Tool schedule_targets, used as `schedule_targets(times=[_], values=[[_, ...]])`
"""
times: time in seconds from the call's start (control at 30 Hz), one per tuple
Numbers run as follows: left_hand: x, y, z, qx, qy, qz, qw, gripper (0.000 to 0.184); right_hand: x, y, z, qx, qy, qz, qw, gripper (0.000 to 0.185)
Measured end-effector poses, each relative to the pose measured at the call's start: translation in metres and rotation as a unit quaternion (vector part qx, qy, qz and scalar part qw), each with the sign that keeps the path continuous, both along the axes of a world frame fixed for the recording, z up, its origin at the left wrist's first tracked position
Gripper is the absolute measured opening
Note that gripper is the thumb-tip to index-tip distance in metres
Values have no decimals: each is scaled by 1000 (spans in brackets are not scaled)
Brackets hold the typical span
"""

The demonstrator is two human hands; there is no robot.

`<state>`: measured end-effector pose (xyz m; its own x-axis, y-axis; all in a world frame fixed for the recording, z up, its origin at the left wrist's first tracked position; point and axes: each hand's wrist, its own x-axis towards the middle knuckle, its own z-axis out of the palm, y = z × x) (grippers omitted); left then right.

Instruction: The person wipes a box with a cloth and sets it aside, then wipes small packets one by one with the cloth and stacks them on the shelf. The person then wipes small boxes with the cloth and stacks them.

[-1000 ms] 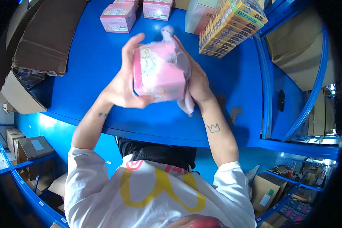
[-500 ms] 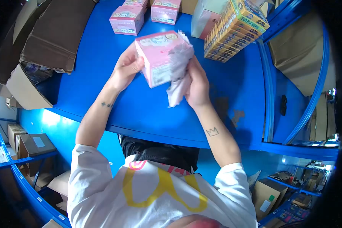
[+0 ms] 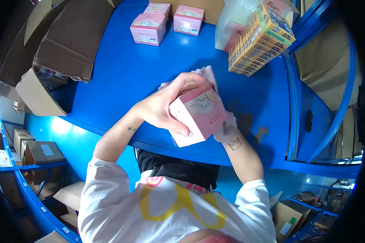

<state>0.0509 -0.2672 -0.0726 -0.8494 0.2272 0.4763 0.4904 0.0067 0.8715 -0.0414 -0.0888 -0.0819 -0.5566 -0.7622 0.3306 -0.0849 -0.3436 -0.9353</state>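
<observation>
My left hand (image 3: pixel 160 106) is closed on a pink cardboard box (image 3: pixel 205 111) with cartoon prints. Its fingers wrap over the box's far edge, and the thumb presses the near face. The box is tilted and held above the blue tabletop. A crumpled pale lilac cloth (image 3: pixel 228 127) lies behind the box and along its right side, with a corner sticking up at the far side. My right wrist (image 3: pixel 235 139) reaches in under the cloth; the fingers of my right hand are hidden behind the box and cloth.
Several similar pink boxes (image 3: pixel 148 29) stand at the back of the blue table (image 3: pixel 121 77). A stack of yellow boxes (image 3: pixel 257 44) is at the back right beside a white box (image 3: pixel 228 35). An open brown carton (image 3: pixel 67 44) sits on the left, and a blue shelf post (image 3: pixel 290 113) on the right.
The box has moved closer to me and turned. My left hand has shifted from its left side to over its far edge. My right hand, visible before against the cloth, is now hidden.
</observation>
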Motion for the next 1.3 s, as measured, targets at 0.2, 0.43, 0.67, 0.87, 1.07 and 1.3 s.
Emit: schedule_targets(times=[0.2, 0.43, 0.67, 0.87, 1.07, 1.3], values=[[-8, -31, 11, 70, 83, 91, 990, 108, -13, 4, 7, 119, -122, 52, 984, 47], [4, -71, 27, 431, -64, 286, 853, 86, -15, -4, 5, 113, -264, 25, 958, 43], [1, -83, 32, 438, 4, 290, 851, 66, -34, -16, -30, 117, -308, 88, 940, 48], [-58, -124, 53, -36, 27, 624, 780, 82, -14, -13, 6, 315, -220, -42, 922, 54], [-96, -119, 49, -196, -9, 660, 725, 83, -17, -13, 5, 303, -217, -16, 928, 53], [-111, -133, 32, -275, 1, 640, 717, 95, -20, -14, 5, 263, -208, 4, 942, 45]])
